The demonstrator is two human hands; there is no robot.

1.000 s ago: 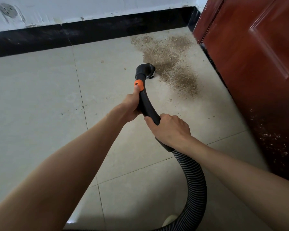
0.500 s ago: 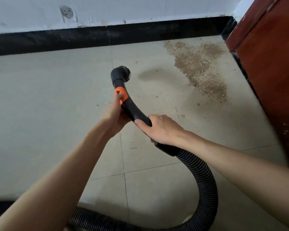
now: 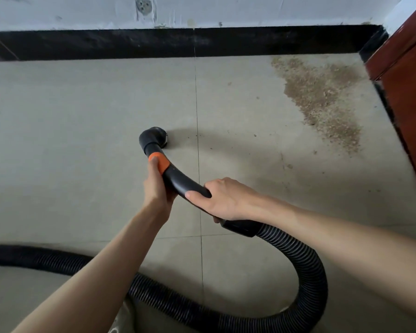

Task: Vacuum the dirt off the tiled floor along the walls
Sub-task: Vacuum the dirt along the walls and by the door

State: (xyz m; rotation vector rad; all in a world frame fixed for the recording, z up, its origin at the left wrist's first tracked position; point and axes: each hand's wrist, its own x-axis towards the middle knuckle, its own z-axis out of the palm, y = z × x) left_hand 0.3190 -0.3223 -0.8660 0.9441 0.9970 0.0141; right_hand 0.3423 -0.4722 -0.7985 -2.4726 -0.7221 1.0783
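I hold a black curved vacuum handle (image 3: 180,180) with an orange band. My left hand (image 3: 155,188) grips it just below the band, thumb on the orange part. My right hand (image 3: 222,198) grips its lower end, where the ribbed black hose (image 3: 308,272) joins. The round black nozzle (image 3: 155,138) points down at the beige tiled floor (image 3: 82,140), beside a tile joint. A brown patch of dirt (image 3: 322,99) lies far right of the nozzle, in the corner by the door.
A black skirting board (image 3: 154,44) runs along the white back wall (image 3: 82,10). A red-brown wooden door (image 3: 408,92) stands on the right. The hose loops behind my arms and runs off to the left (image 3: 22,258). Small specks dot the tiles near the nozzle.
The nozzle has moved left, away from the dirt patch, which it touched a second ago. The view has shifted left and more hose shows at the bottom.
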